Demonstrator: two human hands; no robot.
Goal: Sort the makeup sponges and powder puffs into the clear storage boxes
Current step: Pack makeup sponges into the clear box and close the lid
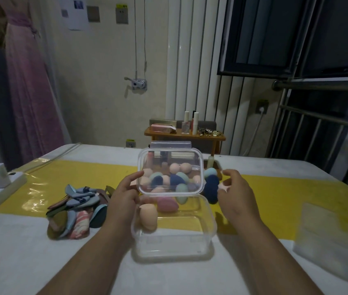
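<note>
Two hands (124, 194) (237, 192), two clear boxes (173, 245) (328, 237), one raised lid (170, 149)

Field notes, lower half of frame. Your left hand (124, 195) and left forearm (96, 252), left of centre: bare, uncovered right down to the bottom edge. Your right hand (238, 194) and right forearm (260, 248), right of centre: likewise bare, wrist included. Light dim, so finer surface detail is unreadable.

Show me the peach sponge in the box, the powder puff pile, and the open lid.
peach sponge (148, 217): head view, middle of its body.
powder puff pile (79, 201): head view, a grey-blue puff near its top.
lid (169, 156): head view, upper part of its clear panel.
</note>
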